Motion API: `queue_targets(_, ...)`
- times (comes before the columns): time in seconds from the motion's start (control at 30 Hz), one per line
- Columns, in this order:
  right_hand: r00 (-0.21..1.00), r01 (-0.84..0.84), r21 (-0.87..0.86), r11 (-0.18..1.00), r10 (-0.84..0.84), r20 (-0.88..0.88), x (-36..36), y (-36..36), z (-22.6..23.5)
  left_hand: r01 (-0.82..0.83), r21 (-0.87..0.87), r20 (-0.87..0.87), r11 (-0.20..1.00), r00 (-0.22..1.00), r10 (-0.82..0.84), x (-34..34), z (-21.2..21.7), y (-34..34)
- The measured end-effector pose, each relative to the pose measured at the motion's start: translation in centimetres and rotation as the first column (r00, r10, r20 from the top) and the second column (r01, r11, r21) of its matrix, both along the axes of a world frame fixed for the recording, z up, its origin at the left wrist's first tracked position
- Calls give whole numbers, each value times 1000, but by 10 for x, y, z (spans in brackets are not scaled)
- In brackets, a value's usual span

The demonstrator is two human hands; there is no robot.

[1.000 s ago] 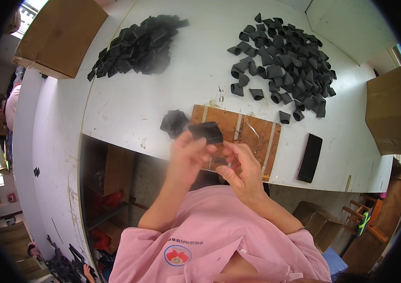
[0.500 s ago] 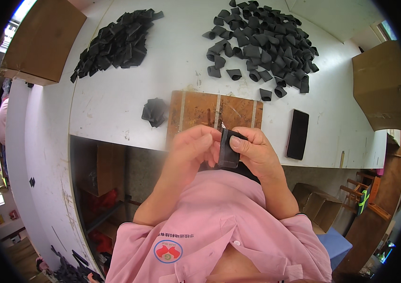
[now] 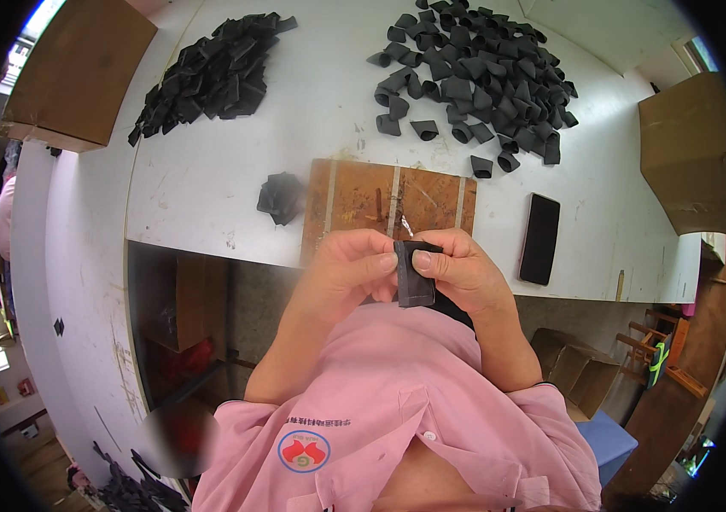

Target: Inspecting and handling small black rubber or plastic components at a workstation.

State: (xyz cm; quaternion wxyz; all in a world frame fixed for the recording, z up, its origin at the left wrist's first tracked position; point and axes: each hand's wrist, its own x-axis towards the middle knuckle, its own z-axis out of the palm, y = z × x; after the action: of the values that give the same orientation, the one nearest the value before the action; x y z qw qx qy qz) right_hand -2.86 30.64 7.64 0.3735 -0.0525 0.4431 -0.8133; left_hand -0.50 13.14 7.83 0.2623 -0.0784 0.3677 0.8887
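Between my hands, close in front of my chest, is a small flat black fabric piece with a stitched edge. My left hand pinches its left edge between thumb and fingers. On the other side my right hand is closed on it, the thumb pressed on its face and the fingers hidden behind. A thin shiny metal tip shows just beyond the piece, over the brown wooden board; what it belongs to is hidden.
Left of the board lies a small stack of black pieces. Farther back are a heap of flat black pieces and a larger heap of curled black sleeves. A phone lies at right. Cardboard boxes flank the table.
My left hand has come to the right and now pinches the fabric piece's left edge. The piece has turned slightly, and the metal tip shows a little differently.
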Motion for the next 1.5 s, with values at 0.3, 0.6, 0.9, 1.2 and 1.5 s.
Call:
queue_targets(0.3, 950, 184, 365, 913, -69, -306, 3, -6, 4, -248, -292, -139, 924, 967, 215, 3, 0, 8)
queue_targets(0.6, 995, 84, 64, 994, -87, 39, -4, -4, 3, -146, -50, -48, 988, 988, 144, 1, 1, 2)
queue_targets(0.9, 995, 70, 7, 998, -71, 75, -7, -4, -8, -72, -237, -75, 969, 996, 55, -3, 1, 0)
queue_targets(1.2, 517, 733, 370, 571, -115, -848, -1, -22, 8, -407, -559, -397, 722, 896, 199, 3, -2, 11)
queue_targets(1.5, 172, 829, 163, 536, 34, -985, -2, -42, 7, -804, -586, -810, 103, 576, -114, 2, -8, 22)
